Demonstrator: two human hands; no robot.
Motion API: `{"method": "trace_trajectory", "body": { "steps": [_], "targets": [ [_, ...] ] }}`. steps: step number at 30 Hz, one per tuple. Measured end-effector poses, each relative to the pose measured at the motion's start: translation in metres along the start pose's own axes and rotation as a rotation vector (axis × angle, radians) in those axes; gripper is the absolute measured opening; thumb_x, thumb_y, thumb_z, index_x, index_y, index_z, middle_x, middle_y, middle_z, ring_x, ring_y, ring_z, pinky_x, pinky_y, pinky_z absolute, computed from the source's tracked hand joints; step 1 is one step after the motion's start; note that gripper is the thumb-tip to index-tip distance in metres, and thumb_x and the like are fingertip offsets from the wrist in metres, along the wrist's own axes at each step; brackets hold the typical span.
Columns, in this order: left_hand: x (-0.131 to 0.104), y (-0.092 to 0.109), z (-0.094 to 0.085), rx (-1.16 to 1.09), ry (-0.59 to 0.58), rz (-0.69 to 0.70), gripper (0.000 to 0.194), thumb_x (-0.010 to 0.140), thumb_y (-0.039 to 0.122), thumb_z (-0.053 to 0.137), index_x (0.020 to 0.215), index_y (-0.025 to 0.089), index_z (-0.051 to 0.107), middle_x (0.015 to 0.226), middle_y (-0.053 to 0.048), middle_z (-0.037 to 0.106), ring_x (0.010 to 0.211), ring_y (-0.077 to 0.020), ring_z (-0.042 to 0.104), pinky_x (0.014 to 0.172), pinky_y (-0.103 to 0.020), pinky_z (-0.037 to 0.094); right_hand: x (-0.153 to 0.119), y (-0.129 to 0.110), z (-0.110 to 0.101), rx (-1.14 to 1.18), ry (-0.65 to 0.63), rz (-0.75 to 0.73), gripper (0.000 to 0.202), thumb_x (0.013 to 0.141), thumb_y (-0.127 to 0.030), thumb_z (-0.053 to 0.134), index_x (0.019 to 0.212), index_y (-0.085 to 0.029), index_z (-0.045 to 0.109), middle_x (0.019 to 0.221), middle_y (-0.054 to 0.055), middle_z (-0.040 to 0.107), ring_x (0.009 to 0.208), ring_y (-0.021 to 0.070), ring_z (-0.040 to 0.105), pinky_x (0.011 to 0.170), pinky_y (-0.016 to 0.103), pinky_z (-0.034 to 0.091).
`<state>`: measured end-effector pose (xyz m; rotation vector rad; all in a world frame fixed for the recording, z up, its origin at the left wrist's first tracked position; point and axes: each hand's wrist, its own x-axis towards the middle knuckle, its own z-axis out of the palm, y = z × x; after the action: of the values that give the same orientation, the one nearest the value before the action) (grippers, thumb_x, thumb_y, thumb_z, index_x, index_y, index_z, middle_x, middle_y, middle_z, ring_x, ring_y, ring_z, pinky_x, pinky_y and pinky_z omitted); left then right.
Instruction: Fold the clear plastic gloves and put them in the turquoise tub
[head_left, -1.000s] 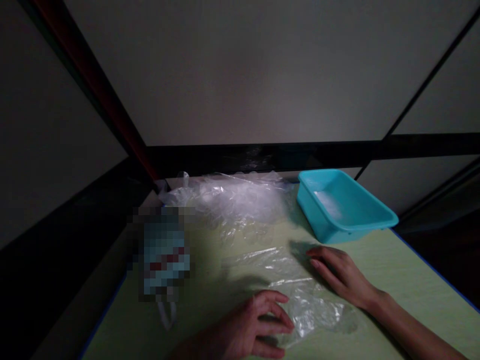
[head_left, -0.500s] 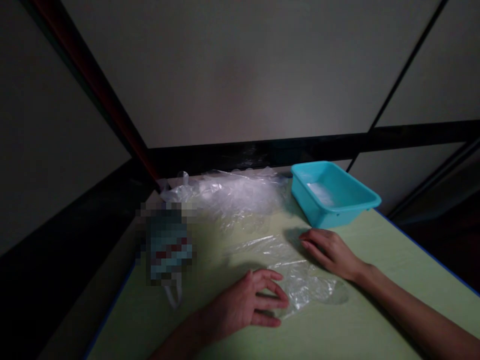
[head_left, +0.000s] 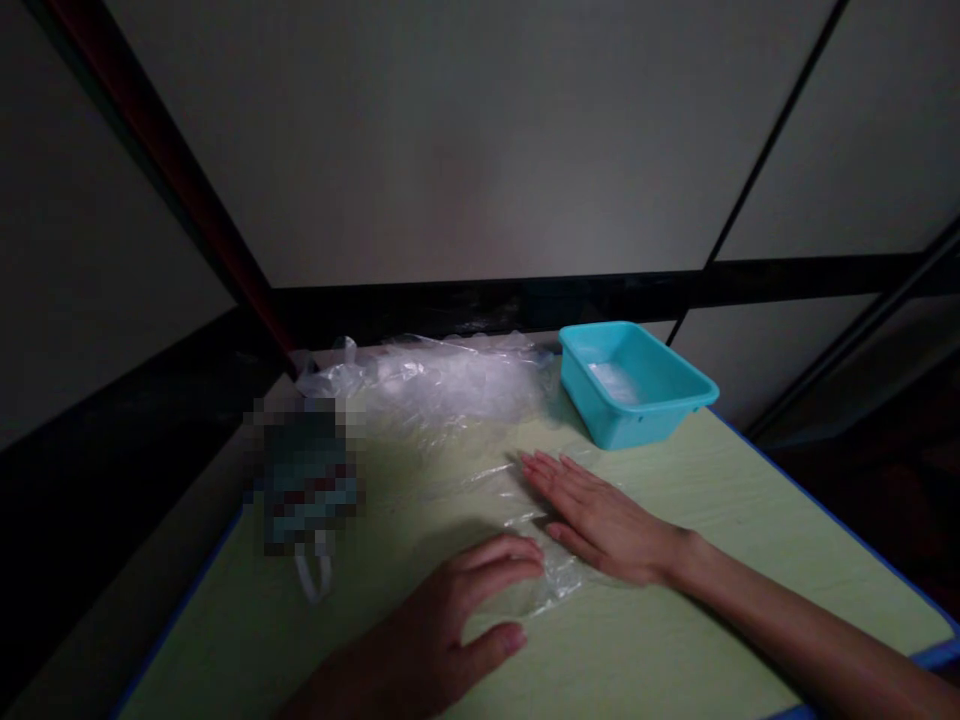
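Note:
A thin, crinkled piece of clear plastic (head_left: 559,583) lies on the pale green tabletop (head_left: 675,650); whether it is a bag or a glove I cannot tell. My right hand (head_left: 604,518) rests flat over it, palm down, with the fingers stretched toward the upper left. At the plastic's near left side is my left hand (head_left: 465,610), its thumb spread away from curved fingers and nothing visible between them. Beneath both hands, part of the plastic is hidden.
A heap of clear plastic (head_left: 465,385) lies along the table's back edge. To its right stands a turquoise tub (head_left: 637,425) with something whitish inside. A blurred-out dark teal item (head_left: 307,475) with a white strap (head_left: 313,580) sits at left. Behind rises a panelled wall (head_left: 480,140).
My right hand has moved left and flattened onto the plastic. My left hand has turned, its thumb now apart from the fingers. The view has shifted slightly to the right.

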<state>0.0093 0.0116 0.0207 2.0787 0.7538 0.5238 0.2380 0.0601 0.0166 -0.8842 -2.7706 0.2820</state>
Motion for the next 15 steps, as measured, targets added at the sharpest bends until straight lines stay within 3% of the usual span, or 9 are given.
{"method": "trace_trajectory", "body": {
  "steps": [3,6,11,15],
  "targets": [
    [0.005,0.013,0.007,0.337,-0.176,0.029,0.053,0.083,0.034,0.050,0.132,0.018,0.035,0.140,-0.009,0.032,0.129,-0.0230,0.026,0.106,-0.039,0.020,0.000,0.005,0.009,-0.051,0.033,0.074,0.057,0.092,-0.033,0.031,0.139,-0.009,0.010,0.144,0.013,0.014,0.133,0.0197,0.006,0.107,0.043,0.015],
    [0.013,0.017,0.011,0.502,-0.294,0.075,0.062,0.082,0.039,0.052,0.134,0.014,0.030,0.143,-0.010,0.023,0.132,-0.0229,0.017,0.108,-0.041,0.010,-0.001,0.010,0.016,-0.103,0.073,0.140,0.060,0.091,-0.035,0.033,0.140,-0.009,0.009,0.144,0.013,0.015,0.133,0.0204,0.007,0.107,0.044,0.016],
    [0.017,0.013,0.011,0.549,-0.338,0.111,0.067,0.084,0.047,0.044,0.138,0.015,0.020,0.144,-0.010,0.019,0.133,-0.0218,0.012,0.109,-0.041,0.004,-0.003,0.014,0.020,-0.128,0.100,0.169,0.060,0.091,-0.035,0.033,0.140,-0.009,0.009,0.144,0.013,0.015,0.133,0.0208,0.009,0.107,0.043,0.019],
    [0.017,0.014,0.010,0.477,-0.333,0.114,0.063,0.084,0.048,0.043,0.136,0.019,0.024,0.143,-0.009,0.021,0.132,-0.0251,0.014,0.107,-0.046,0.007,-0.005,0.016,0.021,-0.116,0.133,0.175,0.061,0.091,-0.034,0.035,0.140,-0.011,0.006,0.144,0.013,0.017,0.132,0.0216,0.011,0.106,0.044,0.020]
  ]
}}
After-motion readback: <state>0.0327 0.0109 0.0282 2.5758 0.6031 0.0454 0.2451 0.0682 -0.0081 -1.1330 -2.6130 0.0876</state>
